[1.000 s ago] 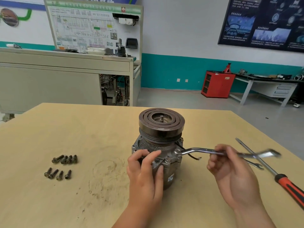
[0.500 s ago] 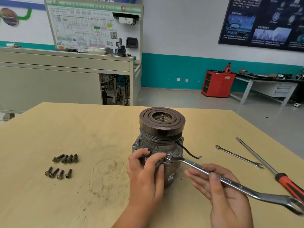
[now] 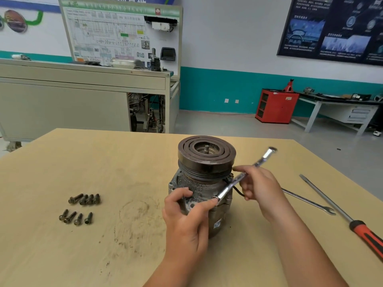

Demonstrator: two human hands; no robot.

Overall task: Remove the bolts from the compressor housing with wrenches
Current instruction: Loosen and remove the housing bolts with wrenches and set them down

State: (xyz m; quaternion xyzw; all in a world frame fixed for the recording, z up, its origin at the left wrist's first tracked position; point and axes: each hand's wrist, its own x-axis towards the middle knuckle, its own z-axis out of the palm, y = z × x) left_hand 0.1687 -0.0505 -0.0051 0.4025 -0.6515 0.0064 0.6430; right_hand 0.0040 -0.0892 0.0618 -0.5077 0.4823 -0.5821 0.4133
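**Fig. Loosening a flange bolt on the upright compressor.** The compressor housing (image 3: 196, 186) stands on end at the middle of the counter (image 3: 83, 162), its pulley (image 3: 206, 154) uppermost. Your left hand (image 3: 186, 220) is curled round the near side of the housing, with the forefinger tip touching the ring end of the wrench (image 3: 228, 187). Your right hand (image 3: 261, 187) pinches the shank, which slants up and away to the far right, close beside the pulley rim. The bolt under the ring is hidden.

Eight loose bolts (image 3: 85, 199) lie well apart at the left, so the work appears well advanced. A spare wrench (image 3: 306, 201) and a screwdriver (image 3: 342, 213) lie at the right.

The next move probably calls for a short swing, with the ring seated square, the housing braced, and the shank kept off the pulley.
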